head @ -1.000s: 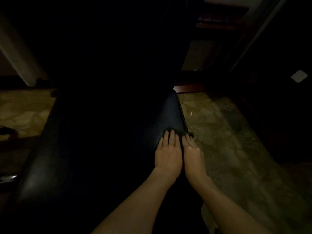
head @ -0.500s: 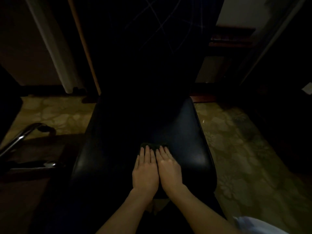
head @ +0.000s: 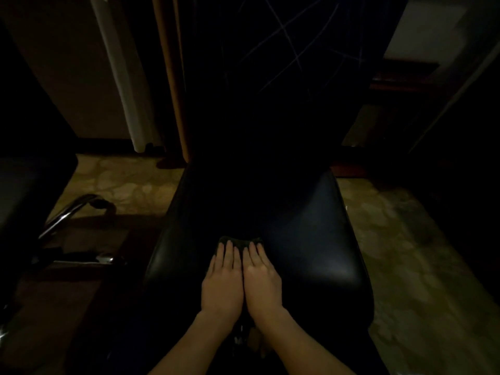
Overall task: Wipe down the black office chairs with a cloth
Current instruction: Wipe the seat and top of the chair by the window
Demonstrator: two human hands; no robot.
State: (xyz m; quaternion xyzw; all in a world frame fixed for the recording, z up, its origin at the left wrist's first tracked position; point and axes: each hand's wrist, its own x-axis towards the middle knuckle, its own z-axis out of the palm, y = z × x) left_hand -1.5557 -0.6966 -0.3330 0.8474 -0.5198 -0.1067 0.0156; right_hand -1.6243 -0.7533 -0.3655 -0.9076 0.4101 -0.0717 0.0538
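**Both hands press the cloth on the middle of the seat**

The patterned carpet (head: pixel 405 266) fills the dim room around a black office chair (head: pixel 311 239), whose tall backrest is almost lost in the dark. On the left, a second chair (head: pixel 27 190) shows only its dark edge and a chrome base leg (head: pixel 67 215).

A second ago the hands were working at the right edge of the seat; now they lie near the centre, a little toward the front. I judge that the wipe has crossed from the right side inward, so the left half of the seat is probably not yet done.

The left hand (head: pixel 223 282) and the right hand (head: pixel 261 280) lie side by side, touching, both flat with straight fingers and grasping nothing. They press on the dark cloth (head: pixel 239 241), of which only a narrow strip shows beyond the fingertips, lying on the seat.
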